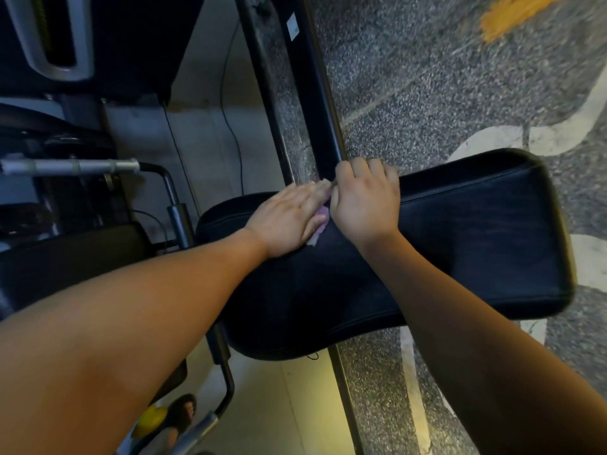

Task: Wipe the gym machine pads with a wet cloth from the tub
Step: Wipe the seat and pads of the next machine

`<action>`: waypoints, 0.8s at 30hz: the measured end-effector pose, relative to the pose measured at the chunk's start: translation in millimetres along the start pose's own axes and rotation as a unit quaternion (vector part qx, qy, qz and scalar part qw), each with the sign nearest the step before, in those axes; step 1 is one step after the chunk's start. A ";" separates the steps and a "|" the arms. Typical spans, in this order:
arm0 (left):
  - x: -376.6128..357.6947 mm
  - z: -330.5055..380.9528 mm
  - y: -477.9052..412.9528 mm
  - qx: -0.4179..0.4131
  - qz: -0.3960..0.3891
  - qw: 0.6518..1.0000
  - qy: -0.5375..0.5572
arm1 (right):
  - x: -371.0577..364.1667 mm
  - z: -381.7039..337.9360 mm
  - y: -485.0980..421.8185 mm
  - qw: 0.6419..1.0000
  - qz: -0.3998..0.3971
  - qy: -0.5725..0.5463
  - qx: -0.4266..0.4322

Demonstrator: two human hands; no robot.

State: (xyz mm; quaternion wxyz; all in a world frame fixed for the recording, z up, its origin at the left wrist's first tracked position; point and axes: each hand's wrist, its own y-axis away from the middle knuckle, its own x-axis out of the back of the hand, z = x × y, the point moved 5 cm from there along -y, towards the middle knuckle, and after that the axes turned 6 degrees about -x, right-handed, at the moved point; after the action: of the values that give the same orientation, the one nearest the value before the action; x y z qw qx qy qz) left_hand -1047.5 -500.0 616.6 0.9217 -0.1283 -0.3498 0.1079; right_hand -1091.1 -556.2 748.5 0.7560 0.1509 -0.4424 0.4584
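A long black padded bench pad (460, 244) runs across the middle of the head view. My left hand (289, 221) lies flat on the pad with straight fingers, pressing a pale purple cloth (320, 223) of which only a small strip shows between my hands. My right hand (366, 198) has its fingers curled over the pad's far edge and touches the cloth's end; whether it pinches the cloth is hidden. No tub is visible.
A black steel frame beam (315, 93) runs from the top down behind the pad. A chrome bar (69, 166) and a black post (179, 221) stand at the left. Speckled grey rubber floor (443, 77) with white lines lies to the right.
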 end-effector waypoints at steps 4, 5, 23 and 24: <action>2.1 -60.0 35.9 0.116 -0.010 0.992 0.045 | -16.9 -38.1 3.7 0.998 -0.052 -0.016 0.007; 0.6 -83.2 54.0 0.162 -0.012 0.985 0.058 | -23.7 -49.6 4.3 0.997 -0.071 -0.015 0.008; -19.0 -102.6 73.9 0.208 0.117 0.962 0.135 | -61.7 -86.3 4.7 0.968 -0.226 0.105 0.018; -18.7 -110.4 72.9 0.196 0.109 0.964 0.146 | -61.6 -86.8 4.3 0.968 -0.226 0.105 0.017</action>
State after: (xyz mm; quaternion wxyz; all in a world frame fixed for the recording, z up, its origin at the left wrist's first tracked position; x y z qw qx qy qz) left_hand -994.9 -454.3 502.6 0.9525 0.0028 -0.1676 0.2543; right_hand -1060.2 -533.4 649.1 0.8795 0.2107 -0.3067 0.2966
